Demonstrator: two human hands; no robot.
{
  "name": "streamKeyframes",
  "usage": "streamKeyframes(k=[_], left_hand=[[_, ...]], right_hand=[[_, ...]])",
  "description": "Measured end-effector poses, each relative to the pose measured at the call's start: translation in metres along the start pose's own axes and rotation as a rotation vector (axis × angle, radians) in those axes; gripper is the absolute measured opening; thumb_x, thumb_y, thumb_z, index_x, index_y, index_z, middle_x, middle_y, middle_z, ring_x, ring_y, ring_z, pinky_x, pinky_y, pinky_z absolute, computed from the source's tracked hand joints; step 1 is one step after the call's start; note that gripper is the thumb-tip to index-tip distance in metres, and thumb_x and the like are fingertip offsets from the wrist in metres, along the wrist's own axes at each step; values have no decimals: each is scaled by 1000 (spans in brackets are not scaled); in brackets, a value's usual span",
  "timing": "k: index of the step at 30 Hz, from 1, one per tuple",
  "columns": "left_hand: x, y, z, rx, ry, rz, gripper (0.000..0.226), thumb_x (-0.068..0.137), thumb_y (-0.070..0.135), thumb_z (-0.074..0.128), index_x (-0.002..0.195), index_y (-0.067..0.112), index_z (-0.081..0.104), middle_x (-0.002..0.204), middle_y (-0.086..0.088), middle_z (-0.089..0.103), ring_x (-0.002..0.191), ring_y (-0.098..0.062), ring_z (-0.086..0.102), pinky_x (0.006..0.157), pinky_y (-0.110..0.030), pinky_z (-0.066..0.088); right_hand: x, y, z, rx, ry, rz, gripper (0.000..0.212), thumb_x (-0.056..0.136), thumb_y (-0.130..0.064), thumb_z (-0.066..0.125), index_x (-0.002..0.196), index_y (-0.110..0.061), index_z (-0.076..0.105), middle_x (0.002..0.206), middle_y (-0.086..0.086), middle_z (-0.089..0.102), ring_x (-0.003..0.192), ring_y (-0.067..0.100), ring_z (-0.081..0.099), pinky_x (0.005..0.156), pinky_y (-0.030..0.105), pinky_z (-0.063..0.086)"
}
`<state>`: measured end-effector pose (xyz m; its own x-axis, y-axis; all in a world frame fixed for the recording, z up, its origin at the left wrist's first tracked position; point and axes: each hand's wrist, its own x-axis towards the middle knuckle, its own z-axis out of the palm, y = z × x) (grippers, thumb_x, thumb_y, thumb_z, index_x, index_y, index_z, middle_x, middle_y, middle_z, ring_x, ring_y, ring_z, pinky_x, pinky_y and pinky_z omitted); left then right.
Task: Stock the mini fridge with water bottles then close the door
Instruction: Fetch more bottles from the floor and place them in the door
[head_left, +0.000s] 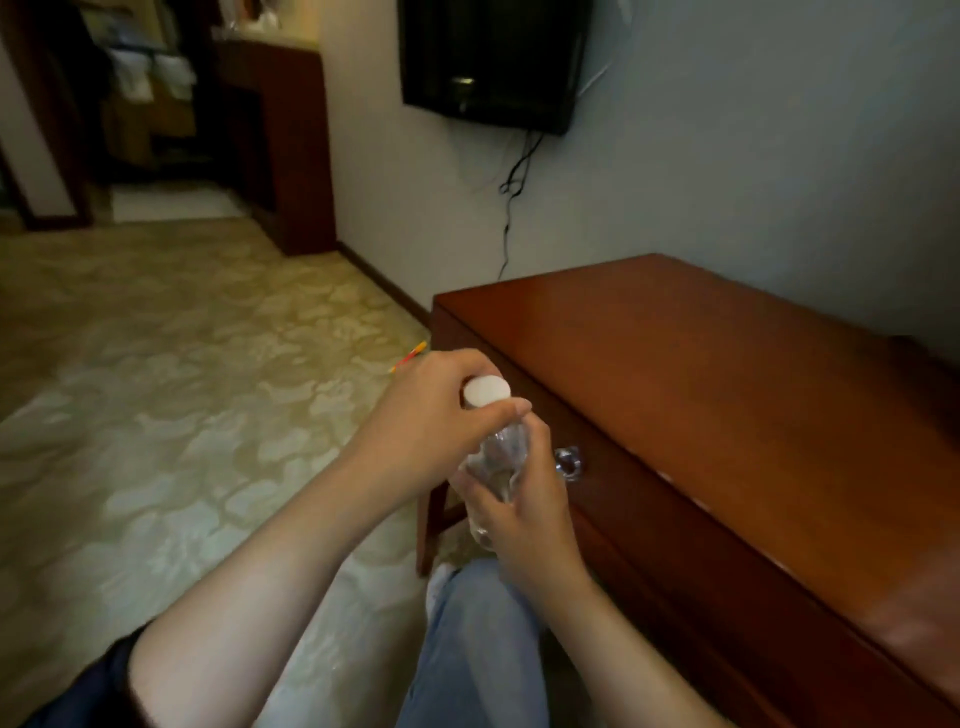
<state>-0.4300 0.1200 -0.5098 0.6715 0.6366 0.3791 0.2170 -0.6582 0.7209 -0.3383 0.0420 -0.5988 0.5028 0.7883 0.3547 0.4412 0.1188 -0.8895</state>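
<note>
A clear water bottle (500, 462) is held upright beside the wooden desk (727, 374): body gripped by the right hand (524, 512), white cap (487, 391) pinched by the left hand (436, 415). No fridge is visible; stocking and door-closing appear outstanding.

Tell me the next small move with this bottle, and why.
Probably turn away from the wooden desk to find the fridge. The left hand grips the neck under the white cap, and the right hand wraps the clear water bottle, so it is held securely. No mini fridge shows here, only the desk, a wall-mounted TV and carpet.
</note>
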Motion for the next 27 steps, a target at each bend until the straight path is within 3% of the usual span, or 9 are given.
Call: streamKeyframes(k=[2,6,8,12,15,18,22,24,27], left_hand=[[7,20,4,-44,-31,56,18,77,39,70,84,23,67,76,6,65,64,-6,60,66,-34,52],[16,51,23,-233,-177,141,26,77,38,65,99,25,67,90,6,69,84,-19,66,77,-40,55],[17,60,41,-329,-301,177,24,86,31,59,108,24,63,99,6,69,93,-12,65,81,-31,53],[9,82,85,-505,-521,193,34,84,30,59,116,21,57,107,1,67,98,-3,64,80,-16,50],[3,106,122,-634,-665,222,45,86,16,63,127,22,46,110,-3,67,105,-9,64,83,-18,51],[0,140,156,-682,-743,331,49,85,21,59,129,34,41,104,8,68,104,-8,64,88,-23,50],[-6,194,190,-742,-777,456,54,86,29,58,131,47,33,108,18,63,112,-2,57,97,-21,45],[-12,225,204,-763,-794,513,55,86,30,57,132,48,31,114,16,62,117,-3,55,102,-25,42],[-25,268,221,-766,-813,593,53,88,30,54,132,49,29,118,13,60,113,3,56,99,-19,43]], right_hand=[[-3,-10,-24,9,39,-21,60,73,-54,67,126,-39,41,121,-6,60,109,10,59,92,39,49],[-19,-29,-73,107,112,-37,54,81,-39,68,128,-31,42,116,-17,61,111,4,60,92,32,52],[-27,-37,-98,161,174,-30,50,83,-34,68,126,-27,44,113,-10,63,107,8,63,87,31,54],[-38,-55,-157,161,353,-55,46,80,-33,68,119,-20,49,100,-8,65,89,-6,64,74,10,47],[-50,-67,-203,102,459,-85,42,78,-26,61,117,-13,50,94,-9,63,79,-11,61,71,6,44],[-67,-83,-245,22,531,-86,48,78,-32,62,120,-12,51,98,-4,63,87,-5,62,80,14,49],[-93,-107,-295,-30,639,-87,55,72,-49,62,118,-20,53,110,12,64,105,26,63,100,50,47],[-109,-121,-319,-24,688,-83,44,79,-43,62,117,-25,53,113,17,64,108,31,63,100,51,46],[-136,-142,-350,-54,737,-79,48,86,-36,62,126,-15,48,109,13,68,102,24,68,95,44,52]])
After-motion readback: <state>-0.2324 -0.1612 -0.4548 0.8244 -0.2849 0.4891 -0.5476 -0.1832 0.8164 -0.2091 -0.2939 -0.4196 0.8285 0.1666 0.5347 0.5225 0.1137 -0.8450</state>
